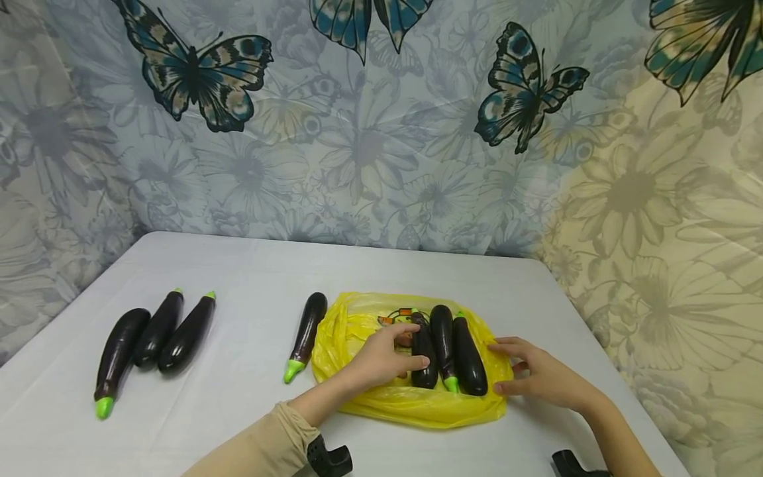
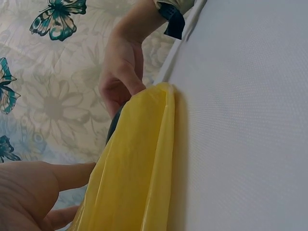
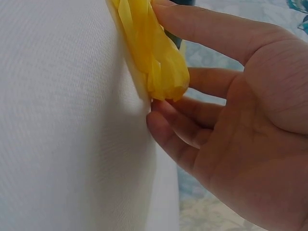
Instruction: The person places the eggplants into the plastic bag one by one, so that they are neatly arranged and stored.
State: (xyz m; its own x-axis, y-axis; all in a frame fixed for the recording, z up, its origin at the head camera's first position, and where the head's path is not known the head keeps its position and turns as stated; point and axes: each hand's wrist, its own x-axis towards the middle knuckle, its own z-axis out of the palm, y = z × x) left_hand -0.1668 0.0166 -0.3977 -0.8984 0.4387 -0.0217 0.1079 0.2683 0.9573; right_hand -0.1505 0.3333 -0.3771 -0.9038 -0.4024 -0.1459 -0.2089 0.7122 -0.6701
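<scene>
A yellow plastic bag point(image 1: 417, 412) lies on the table with its mouth spread, and three dark eggplants rest side by side in it. My left hand point(image 1: 384, 358) reaches over the bag's left part and grips the leftmost eggplant point(image 1: 424, 374), thumb and forefinger on its dark skin, other fingers partly hidden. To its right are the middle eggplant point(image 1: 442, 331) and the right eggplant point(image 1: 469, 361). My right hand point(image 1: 545, 376) holds the bag's right edge. In the right wrist view its thumb lies over the yellow plastic point(image 3: 166, 72) and its other fingers curl behind.
A single eggplant point(image 1: 308, 328) lies against the bag's left side. Further left, three more eggplants point(image 1: 187, 334) lie close together. They rest on a white-covered table point(image 1: 250, 424), with a butterfly-patterned cloth point(image 1: 369, 152) behind it.
</scene>
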